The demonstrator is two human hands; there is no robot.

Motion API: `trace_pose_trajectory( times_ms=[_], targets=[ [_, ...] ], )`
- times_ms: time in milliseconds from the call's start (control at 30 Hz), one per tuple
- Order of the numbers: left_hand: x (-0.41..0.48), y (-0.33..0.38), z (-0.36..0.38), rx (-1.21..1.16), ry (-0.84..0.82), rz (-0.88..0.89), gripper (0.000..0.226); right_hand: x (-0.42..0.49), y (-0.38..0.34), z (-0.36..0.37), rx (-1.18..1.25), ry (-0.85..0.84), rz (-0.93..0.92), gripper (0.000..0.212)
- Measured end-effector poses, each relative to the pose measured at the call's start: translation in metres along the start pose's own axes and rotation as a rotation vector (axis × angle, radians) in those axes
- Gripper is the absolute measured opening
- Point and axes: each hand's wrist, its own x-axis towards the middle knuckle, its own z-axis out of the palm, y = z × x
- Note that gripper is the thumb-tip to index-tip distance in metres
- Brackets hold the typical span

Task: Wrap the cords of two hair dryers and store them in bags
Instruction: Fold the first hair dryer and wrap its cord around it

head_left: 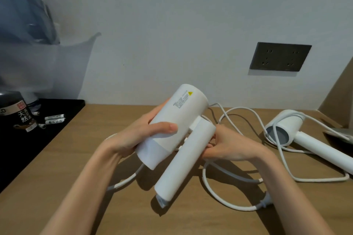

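So far you're early on: your left hand (133, 137) grips the barrel of the white plastic folding hair dryer (177, 131) above the wooden table (95, 158), your right hand (225, 145) closes on its handle. Both white cords (219, 194) trail loose; the second white dryer (298, 133) lies untouched, no bagging begun.

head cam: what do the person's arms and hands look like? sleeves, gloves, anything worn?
Both are bare. The left hand and right hand have no gloves, and no rings show on the fingers that are visible. Both forearms are uncovered down to the bottom frame edge: no sleeves, watch or wristband in view. Nails look short and unpainted.
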Motion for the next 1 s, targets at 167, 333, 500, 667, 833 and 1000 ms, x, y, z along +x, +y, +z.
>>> trace_pose_trajectory(
  times_ms=[167,333,500,667,833,1000],
  targets=[
    [0.000,0.003,0.003,0.225,-0.043,0.043,0.080,0.002,0.008,-0.005,-0.081,0.039,0.026,0.025],
    [-0.004,0.009,0.001,0.361,-0.037,0.053,0.083,-0.005,0.003,-0.016,-0.162,0.300,-0.030,0.040],
    [-0.004,0.011,0.000,0.457,0.024,0.078,0.085,-0.007,-0.005,-0.013,-0.051,0.396,-0.068,0.029],
    [-0.005,0.012,-0.002,0.479,0.159,0.175,0.089,-0.005,-0.012,-0.012,0.096,0.589,-0.092,0.025],
    [0.000,0.008,-0.003,0.530,0.306,0.245,0.089,0.001,-0.023,0.000,0.230,0.658,-0.175,0.025],
    [0.007,0.001,-0.004,0.514,0.573,0.287,0.082,0.009,-0.038,0.022,0.212,0.649,-0.211,0.028]
  ],
)
